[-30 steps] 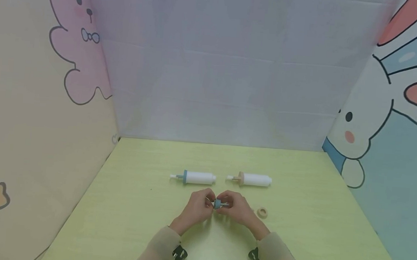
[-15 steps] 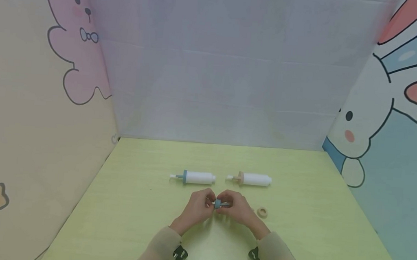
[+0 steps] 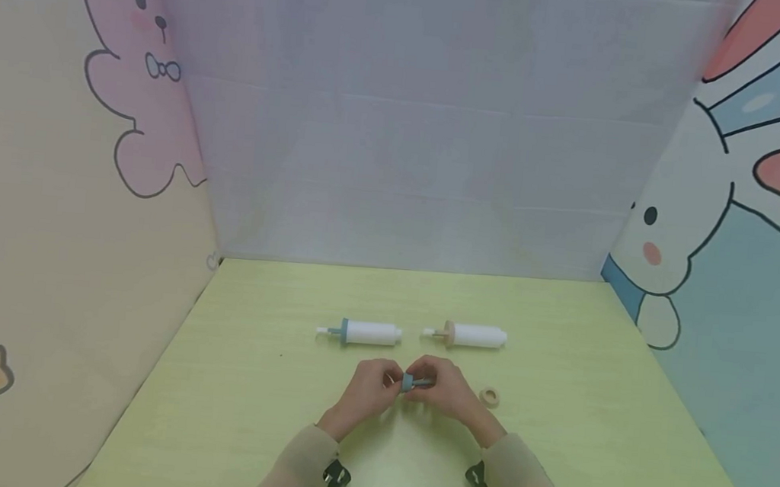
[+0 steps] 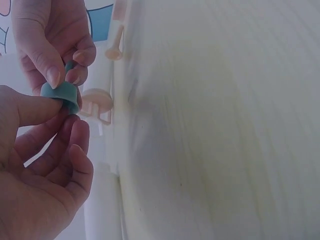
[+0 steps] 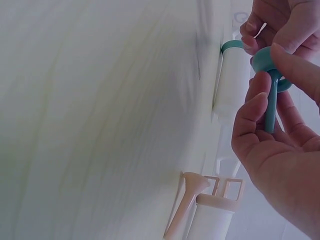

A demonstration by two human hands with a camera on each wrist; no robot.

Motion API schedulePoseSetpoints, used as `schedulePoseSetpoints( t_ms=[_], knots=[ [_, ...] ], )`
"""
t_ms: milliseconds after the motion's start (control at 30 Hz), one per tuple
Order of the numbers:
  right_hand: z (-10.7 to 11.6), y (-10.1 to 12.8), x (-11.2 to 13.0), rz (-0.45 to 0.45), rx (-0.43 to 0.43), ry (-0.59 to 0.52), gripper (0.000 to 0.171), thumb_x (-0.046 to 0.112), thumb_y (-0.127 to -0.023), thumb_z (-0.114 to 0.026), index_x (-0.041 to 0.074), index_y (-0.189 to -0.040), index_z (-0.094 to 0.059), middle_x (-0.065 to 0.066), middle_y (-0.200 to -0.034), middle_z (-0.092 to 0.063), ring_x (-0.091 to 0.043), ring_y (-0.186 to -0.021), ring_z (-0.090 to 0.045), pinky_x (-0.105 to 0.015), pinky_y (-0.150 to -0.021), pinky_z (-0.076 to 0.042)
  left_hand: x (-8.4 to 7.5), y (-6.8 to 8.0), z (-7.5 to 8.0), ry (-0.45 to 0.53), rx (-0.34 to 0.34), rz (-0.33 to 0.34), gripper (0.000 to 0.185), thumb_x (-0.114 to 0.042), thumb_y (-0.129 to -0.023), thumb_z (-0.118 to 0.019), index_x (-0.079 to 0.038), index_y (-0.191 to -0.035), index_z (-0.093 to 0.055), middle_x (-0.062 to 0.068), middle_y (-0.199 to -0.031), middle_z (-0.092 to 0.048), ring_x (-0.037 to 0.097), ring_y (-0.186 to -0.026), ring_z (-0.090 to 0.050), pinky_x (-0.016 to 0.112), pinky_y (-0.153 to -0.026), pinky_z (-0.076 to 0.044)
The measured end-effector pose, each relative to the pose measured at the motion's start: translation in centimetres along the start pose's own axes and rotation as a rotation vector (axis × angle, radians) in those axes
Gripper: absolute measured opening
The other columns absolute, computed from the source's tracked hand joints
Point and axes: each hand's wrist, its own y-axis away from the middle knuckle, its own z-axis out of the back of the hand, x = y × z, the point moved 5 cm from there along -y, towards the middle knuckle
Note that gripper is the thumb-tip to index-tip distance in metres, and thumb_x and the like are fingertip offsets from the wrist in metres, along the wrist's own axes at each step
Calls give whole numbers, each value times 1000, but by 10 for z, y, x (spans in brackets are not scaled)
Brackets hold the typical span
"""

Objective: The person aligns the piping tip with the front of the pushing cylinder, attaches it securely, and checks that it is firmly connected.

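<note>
Both hands meet low over the green surface [image 3: 228,384], just in front of the person. The left hand [image 3: 366,391] and the right hand [image 3: 445,392] together hold a small teal plunger [image 3: 409,383] between them. In the right wrist view the right grip is pinched on the plunger's thin stem, thumb over its disc. In the left wrist view the left thumb and fingers pinch the plunger's round teal cap [image 4: 61,96].

Behind the hands two white tubes lie on their sides, well apart from each other: one with a teal collar [image 3: 364,333], one with a tan collar [image 3: 474,336]. A tan ring [image 3: 489,396] lies flat just right of the right hand.
</note>
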Motion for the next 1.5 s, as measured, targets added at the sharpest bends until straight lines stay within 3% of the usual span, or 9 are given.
schedulePoseSetpoints(
  t_ms=[100,300,467,1033,1333,1500],
  knots=[
    [0,0,-2,3,-2,10,27,6,-78,-74,-2,-101,-64,-18,-100,-67,-35,-95,-64,-36,-77,-52,1,0,-2,5,3,2,7,-10,-85,-63,-12,-81,-69,-4,-77,-67,2,-61,-55,19,-53,-45],
    [0,-6,-27,-19,-27,66,27,16,-77,-77,9,-100,-65,-5,-98,-68,-22,-89,-66,-31,-74,-52,2,0,-5,37,20,28,8,-10,-86,-62,-12,-84,-70,-3,-79,-67,0,-57,-54,19,-50,-45],
    [1,-6,-33,-48,-31,76,28,25,-74,-79,16,-98,-66,1,-97,-67,-16,-86,-65,-32,-75,-52,1,0,-5,40,25,43,8,-12,-86,-62,-12,-86,-70,-4,-80,-66,0,-56,-53,20,-50,-45],
    [0,-8,-28,-44,-15,64,29,23,-75,-78,14,-100,-66,1,-99,-67,-16,-89,-65,-33,-77,-52,10,-3,-4,123,92,113,10,-13,-86,-64,-13,-90,-74,-5,-82,-69,5,-62,-56,23,-52,-47],
    [-2,-8,-30,-63,0,32,29,22,-77,-77,12,-102,-65,-1,-101,-66,-18,-89,-65,-33,-76,-51,14,-3,-4,174,93,153,10,-18,-86,-66,-13,-89,-74,-4,-82,-69,8,-67,-56,25,-55,-47],
    [0,-6,-34,-61,4,20,31,21,-77,-77,9,-104,-64,-3,-102,-66,-20,-90,-65,-35,-77,-52,18,-4,-1,188,75,152,8,-20,-86,-67,-14,-86,-74,-5,-82,-69,8,-61,-58,25,-53,-48]
  ],
)
